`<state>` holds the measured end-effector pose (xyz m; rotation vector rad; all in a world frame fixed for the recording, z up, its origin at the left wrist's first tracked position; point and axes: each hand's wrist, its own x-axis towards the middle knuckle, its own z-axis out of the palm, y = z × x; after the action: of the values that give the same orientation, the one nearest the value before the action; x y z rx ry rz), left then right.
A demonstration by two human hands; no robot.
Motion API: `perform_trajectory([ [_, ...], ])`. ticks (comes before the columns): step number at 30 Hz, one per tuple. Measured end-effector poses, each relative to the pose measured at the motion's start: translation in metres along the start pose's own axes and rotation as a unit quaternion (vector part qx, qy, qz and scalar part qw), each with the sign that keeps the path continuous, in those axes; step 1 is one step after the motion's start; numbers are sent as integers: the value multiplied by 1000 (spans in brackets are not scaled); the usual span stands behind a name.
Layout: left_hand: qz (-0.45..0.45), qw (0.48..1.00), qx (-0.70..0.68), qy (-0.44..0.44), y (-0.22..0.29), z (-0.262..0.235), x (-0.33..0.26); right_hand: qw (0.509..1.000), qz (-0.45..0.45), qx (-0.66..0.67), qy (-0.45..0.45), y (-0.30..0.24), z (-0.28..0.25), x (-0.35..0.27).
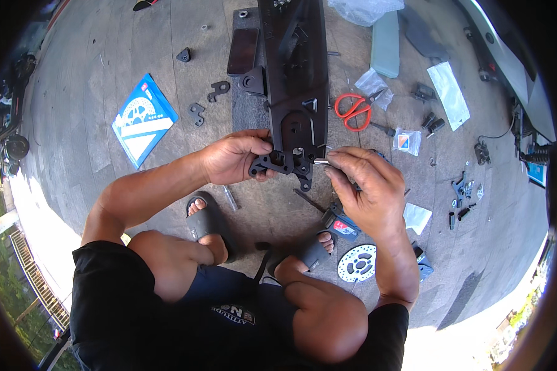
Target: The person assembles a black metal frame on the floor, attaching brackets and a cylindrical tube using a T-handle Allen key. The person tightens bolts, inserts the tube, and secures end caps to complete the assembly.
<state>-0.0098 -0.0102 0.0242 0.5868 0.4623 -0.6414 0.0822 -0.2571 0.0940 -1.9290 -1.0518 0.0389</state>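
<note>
A long black metal frame part [298, 74] lies lengthwise in front of me, its holed near end toward my knees. My left hand [232, 157] is closed around a black metal bracket [270, 164] with several holes, keeping it against that end. Between the thumb and fingers of my right hand [371, 185] is a small silver metal sleeve [321, 161]. It points left at the frame part's end, close to the holes. Whether its tip touches the part I cannot tell. A thin L-shaped hex key [311, 120] rests on the frame part.
Red-handled scissors [353, 112] lie right of the frame part. A power tool [341, 224] and a perforated brake disc [358, 263] sit below my right hand. Left are a blue packet [144, 120] and small black brackets [218, 91]. A phone [243, 51] lies beyond.
</note>
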Motion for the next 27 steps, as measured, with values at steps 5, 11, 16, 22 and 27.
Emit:
perform_trajectory([
  [5,2,999,-15,-34,0,-2,3,999,5,-27,-25,1,11,6],
  [11,-2,1000,-11,-26,-3,-6,4,996,-20,-71,-50,1,22,6],
  [16,-11,999,-7,-37,-3,-7,3,995,-37,-83,-50,1,26,4],
  [22,-6,999,-26,-33,-4,-1,5,996,1,-74,-47,2,29,3],
  [27,2,999,-39,-32,-8,-1,7,998,37,-49,-22,2,34,-2],
])
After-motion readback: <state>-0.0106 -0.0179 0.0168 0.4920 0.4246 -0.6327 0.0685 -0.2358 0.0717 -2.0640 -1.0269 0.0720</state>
